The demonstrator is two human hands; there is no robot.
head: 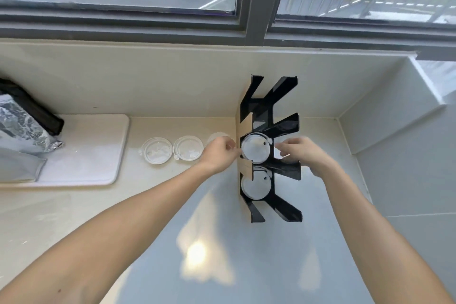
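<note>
A black slotted rack [262, 111] with a brown paper backing stands on the pale counter. Two clear plastic lids sit in its near slots: one [255, 147] in the middle slot, another [255, 186] below it. My left hand [219, 153] pinches the left edge of the middle lid. On the lid's right side my right hand [306, 154] has its fingers curled at the edge, over a rack arm. Two more clear lids [158, 150] [188, 148] lie flat on the counter to the left. A further clear piece [217, 136] shows partly behind my left hand.
A white mat [93, 150] lies at the left with a foil bag [22, 128] and a dark object on it. A window frame [222, 29] runs along the back. White walls close the right corner. Bare counter [209, 254] stretches toward me.
</note>
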